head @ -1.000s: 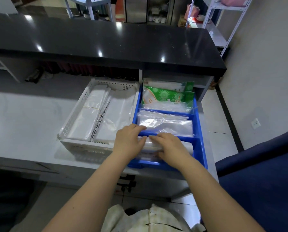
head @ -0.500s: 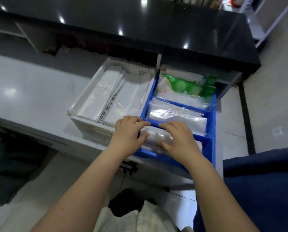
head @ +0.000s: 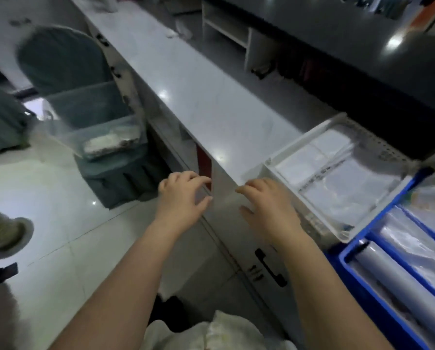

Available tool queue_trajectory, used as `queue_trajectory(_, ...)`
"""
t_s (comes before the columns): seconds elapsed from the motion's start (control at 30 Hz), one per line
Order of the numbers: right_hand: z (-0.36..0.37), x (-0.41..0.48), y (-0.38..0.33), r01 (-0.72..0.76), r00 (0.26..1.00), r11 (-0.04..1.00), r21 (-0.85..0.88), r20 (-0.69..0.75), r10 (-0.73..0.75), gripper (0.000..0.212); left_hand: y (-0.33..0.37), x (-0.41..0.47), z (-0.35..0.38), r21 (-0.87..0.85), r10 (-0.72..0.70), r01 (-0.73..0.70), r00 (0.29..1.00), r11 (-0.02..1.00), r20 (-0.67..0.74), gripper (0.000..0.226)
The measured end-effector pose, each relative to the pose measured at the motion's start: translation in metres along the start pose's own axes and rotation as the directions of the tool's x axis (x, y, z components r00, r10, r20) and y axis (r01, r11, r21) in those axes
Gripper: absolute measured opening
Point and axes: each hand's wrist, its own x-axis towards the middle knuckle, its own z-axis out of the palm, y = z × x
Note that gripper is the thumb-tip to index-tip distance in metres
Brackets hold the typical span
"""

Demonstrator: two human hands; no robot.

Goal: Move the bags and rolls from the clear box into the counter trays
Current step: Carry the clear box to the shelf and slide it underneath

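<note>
Both hands hover empty with fingers spread in front of the counter edge: my left hand (head: 183,198) over the floor, my right hand (head: 269,210) just left of the white tray (head: 310,218). The white tray holds flat clear bags (head: 342,178). Right of it the blue tray (head: 350,251) holds clear rolls (head: 398,271) and bags. Far left, the clear box (head: 95,117) stands on a covered chair, with a packet of bags (head: 110,144) lying in its bottom.
The white counter top (head: 198,92) runs from far left to the trays. A dark upper counter (head: 337,34) rises behind. Cabinet doors with a black handle (head: 269,267) sit below the counter. A covered chair (head: 60,56) and a shoe (head: 7,233) are on the tiled floor.
My view has swung left, away from the trays. Both hands have left the front compartment of the blue tray and moved left, now empty and open.
</note>
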Motion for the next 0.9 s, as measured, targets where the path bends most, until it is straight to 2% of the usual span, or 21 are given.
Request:
queue_trajectory(0.27, 0.053, 0.171, -0.19, 0.276, 0.961, 0.961, 0.019, 0.026, -0.277, 0.04, -0.229, -0.001, -0.093, -0.033, -0.294, 0.293, 0.94, 0.955, -0.174, 0.04)
queue_trajectory(0.37, 0.082, 0.225, -0.254, 0.355, 0.931, 0.935, 0.023, 0.078, -0.356, 0.044, -0.303, 0.0, -0.117, -0.012, -0.361, 0.365, 0.914, 0.931, -0.183, 0.041)
queue_trajectory(0.47, 0.107, 0.265, -0.302, 0.366, 0.922, 0.93, 0.032, 0.127, -0.367, 0.045, -0.359, -0.001, -0.132, -0.024, -0.418, 0.42, 0.894, 0.907, -0.164, 0.041)
queue_trajectory(0.6, 0.132, 0.309, -0.336, 0.372, 0.899, 0.927, 0.056, 0.228, -0.374, 0.046, -0.416, 0.007, -0.134, -0.042, -0.489, 0.488, 0.865, 0.872, -0.111, 0.041)
queue_trajectory(0.77, 0.153, 0.379, -0.342, 0.338, 0.902, 0.939, 0.059, 0.263, -0.341, 0.046, -0.47, 0.05, -0.125, -0.07, -0.547, 0.542, 0.834, 0.837, -0.073, 0.04)
queue_trajectory(0.9, 0.169, 0.451, -0.339, 0.34, 0.907, 0.937, 0.08, 0.235, -0.35, 0.043, -0.504, 0.126, -0.123, -0.011, -0.439, 0.439, 0.896, 0.898, -0.061, 0.041)
